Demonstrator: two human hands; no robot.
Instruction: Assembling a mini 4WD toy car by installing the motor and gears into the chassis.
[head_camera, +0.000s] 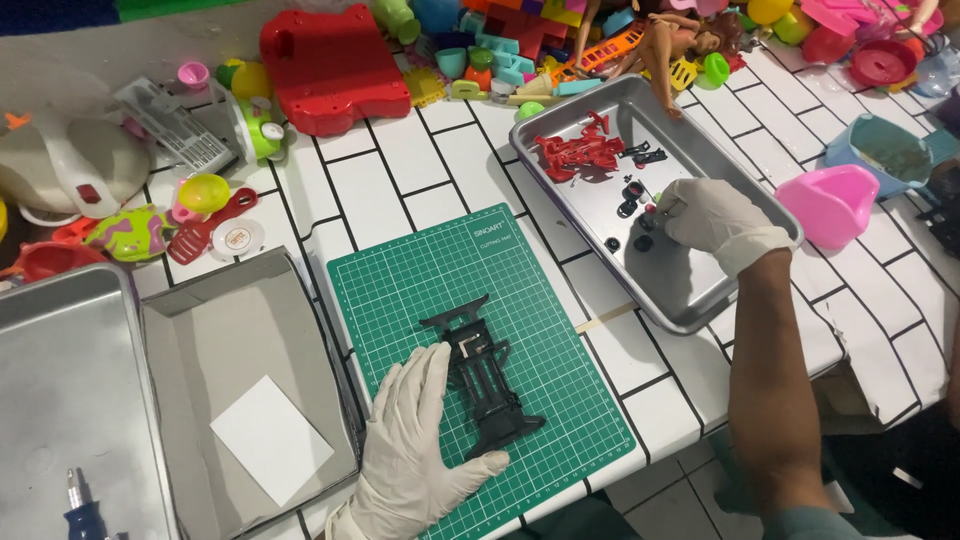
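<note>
A black toy car chassis (488, 385) lies on a green cutting mat (560, 330). My left hand (410, 440), in a white glove, rests flat on the mat and touches the chassis's left side. My right hand (712, 218), also gloved, reaches into a metal tray (690, 290) and pinches a small part among loose black pieces (630, 195). A red toy car body (578, 152) lies at the tray's far end.
A grey cardboard box (200, 350) with a white card stands left of the mat, beside another metal tray (60, 400) holding a screwdriver (82, 512). Many colourful plastic toys crowd the table's far side. A pink bowl (832, 203) sits right of the tray.
</note>
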